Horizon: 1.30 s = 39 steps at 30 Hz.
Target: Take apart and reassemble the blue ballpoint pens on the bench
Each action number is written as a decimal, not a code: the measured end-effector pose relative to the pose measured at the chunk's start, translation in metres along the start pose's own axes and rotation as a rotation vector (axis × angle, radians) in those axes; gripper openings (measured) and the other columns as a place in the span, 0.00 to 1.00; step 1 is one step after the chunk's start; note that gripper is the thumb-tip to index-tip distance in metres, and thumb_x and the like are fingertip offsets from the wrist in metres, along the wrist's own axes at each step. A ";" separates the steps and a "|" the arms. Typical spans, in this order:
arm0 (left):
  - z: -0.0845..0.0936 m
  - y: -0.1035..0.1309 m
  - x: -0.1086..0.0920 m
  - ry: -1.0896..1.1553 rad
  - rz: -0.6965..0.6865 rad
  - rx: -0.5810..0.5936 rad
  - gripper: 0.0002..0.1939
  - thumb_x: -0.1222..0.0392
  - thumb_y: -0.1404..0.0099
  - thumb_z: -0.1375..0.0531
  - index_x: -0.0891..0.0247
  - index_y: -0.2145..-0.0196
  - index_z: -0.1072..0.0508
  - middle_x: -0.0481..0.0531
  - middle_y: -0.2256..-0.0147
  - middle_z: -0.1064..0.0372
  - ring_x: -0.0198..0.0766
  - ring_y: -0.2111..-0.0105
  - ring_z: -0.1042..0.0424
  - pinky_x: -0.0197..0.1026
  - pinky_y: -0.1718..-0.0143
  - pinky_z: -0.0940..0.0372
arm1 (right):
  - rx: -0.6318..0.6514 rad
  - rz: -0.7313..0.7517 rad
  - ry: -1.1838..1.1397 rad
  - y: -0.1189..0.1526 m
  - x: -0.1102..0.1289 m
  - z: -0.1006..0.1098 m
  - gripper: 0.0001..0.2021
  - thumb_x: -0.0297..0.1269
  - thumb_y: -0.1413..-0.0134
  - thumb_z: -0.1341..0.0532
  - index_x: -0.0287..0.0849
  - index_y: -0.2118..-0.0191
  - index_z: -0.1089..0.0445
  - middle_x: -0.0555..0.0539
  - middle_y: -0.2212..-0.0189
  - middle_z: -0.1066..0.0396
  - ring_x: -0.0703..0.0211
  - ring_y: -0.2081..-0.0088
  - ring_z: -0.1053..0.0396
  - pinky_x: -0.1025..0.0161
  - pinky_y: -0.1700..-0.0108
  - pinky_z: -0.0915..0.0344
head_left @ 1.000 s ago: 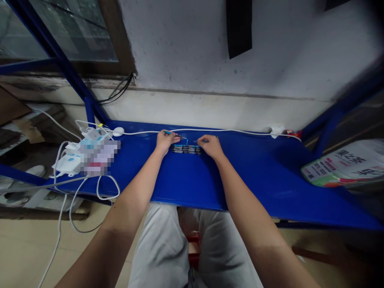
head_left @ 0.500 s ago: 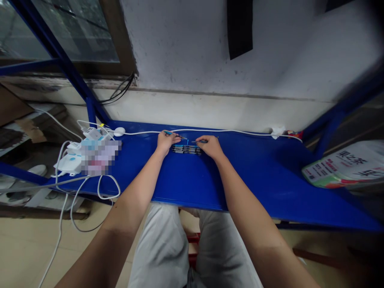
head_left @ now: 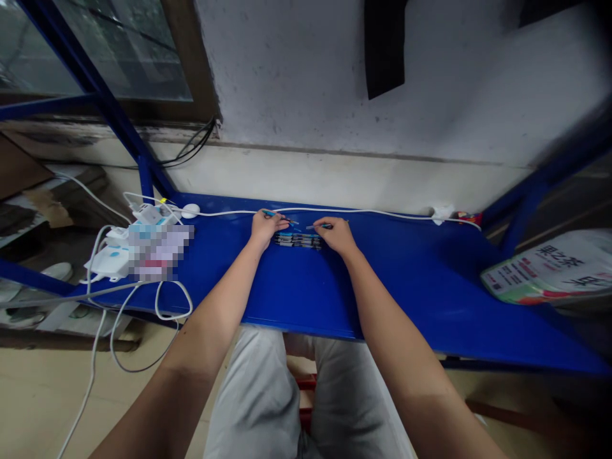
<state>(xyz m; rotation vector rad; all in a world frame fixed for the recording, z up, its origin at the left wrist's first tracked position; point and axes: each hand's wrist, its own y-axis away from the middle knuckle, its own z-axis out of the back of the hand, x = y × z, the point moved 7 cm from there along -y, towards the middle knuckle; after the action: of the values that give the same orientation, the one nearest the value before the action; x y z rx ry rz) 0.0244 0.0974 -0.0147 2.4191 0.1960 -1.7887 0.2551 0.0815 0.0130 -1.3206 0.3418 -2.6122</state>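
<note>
My left hand (head_left: 264, 231) is closed around a slim blue pen (head_left: 269, 213), whose thin tip points right. Facing it across a small gap, my right hand (head_left: 338, 234) pinches a dark pen-like piece with a clear end (head_left: 310, 227) pointing left. Just below both hands, several pens (head_left: 299, 241) with grey and dark barrels lie side by side on the blue table (head_left: 306, 287). A small blue piece (head_left: 297, 229) shows between the hands above that row; its exact kind is too small to make out.
A white cable (head_left: 354, 210) runs along the table's back edge by the wall. White power strips and chargers (head_left: 112, 261) with looped cords crowd the left end. A printed plastic package (head_left: 535, 271) stands at the right. Blue frame posts rise at both ends.
The small blue piece between the hands stood more upright before and now lies slanted lower. Both hands keep nearly the same place and hold. The view has shifted slightly.
</note>
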 end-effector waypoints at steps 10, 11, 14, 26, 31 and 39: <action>-0.016 0.009 -0.011 0.056 -0.048 0.102 0.14 0.62 0.36 0.29 0.63 0.64 0.33 0.56 0.67 0.21 0.46 0.66 0.16 0.56 0.53 0.21 | -0.036 0.075 0.146 -0.005 -0.004 -0.007 0.09 0.35 0.45 0.31 0.47 0.58 0.16 0.42 0.56 0.20 0.46 0.51 0.27 0.47 0.40 0.36; -0.020 0.012 -0.012 0.062 -0.047 0.121 0.15 0.62 0.36 0.29 0.63 0.64 0.33 0.57 0.66 0.20 0.46 0.66 0.16 0.56 0.52 0.21 | -0.058 0.103 0.121 -0.004 0.001 -0.006 0.11 0.36 0.45 0.31 0.46 0.56 0.16 0.42 0.54 0.20 0.45 0.50 0.28 0.47 0.40 0.36; -0.032 0.020 -0.014 0.088 -0.040 0.189 0.16 0.61 0.37 0.27 0.64 0.64 0.32 0.57 0.65 0.20 0.46 0.65 0.16 0.56 0.52 0.21 | -0.073 0.186 0.042 -0.001 0.016 -0.004 0.11 0.37 0.42 0.32 0.46 0.54 0.17 0.42 0.54 0.19 0.45 0.49 0.28 0.49 0.41 0.35; -0.013 0.013 -0.029 0.145 -0.131 0.088 0.13 0.58 0.36 0.29 0.62 0.64 0.30 0.55 0.62 0.21 0.46 0.58 0.17 0.52 0.52 0.22 | -0.076 0.094 -0.012 -0.003 0.006 0.000 0.09 0.29 0.42 0.38 0.42 0.62 0.18 0.43 0.62 0.17 0.50 0.59 0.23 0.55 0.50 0.30; -0.015 0.011 -0.026 0.000 -0.211 0.107 0.12 0.59 0.41 0.28 0.63 0.62 0.25 0.54 0.65 0.21 0.42 0.64 0.19 0.45 0.61 0.23 | -0.079 0.115 -0.018 -0.002 0.007 -0.002 0.08 0.28 0.43 0.37 0.43 0.64 0.18 0.45 0.63 0.18 0.52 0.59 0.23 0.56 0.52 0.30; -0.009 -0.001 -0.021 -0.250 -0.301 0.078 0.05 0.63 0.43 0.33 0.64 0.66 0.22 0.50 0.72 0.23 0.37 0.70 0.25 0.41 0.63 0.29 | -0.094 0.128 0.072 -0.004 -0.002 0.004 0.08 0.28 0.43 0.36 0.44 0.65 0.18 0.45 0.64 0.18 0.51 0.59 0.23 0.55 0.52 0.31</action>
<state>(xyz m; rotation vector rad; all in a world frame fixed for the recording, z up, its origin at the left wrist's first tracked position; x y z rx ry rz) 0.0269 0.0994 0.0083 2.2845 0.4947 -2.2439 0.2587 0.0855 0.0152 -1.1919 0.5486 -2.5688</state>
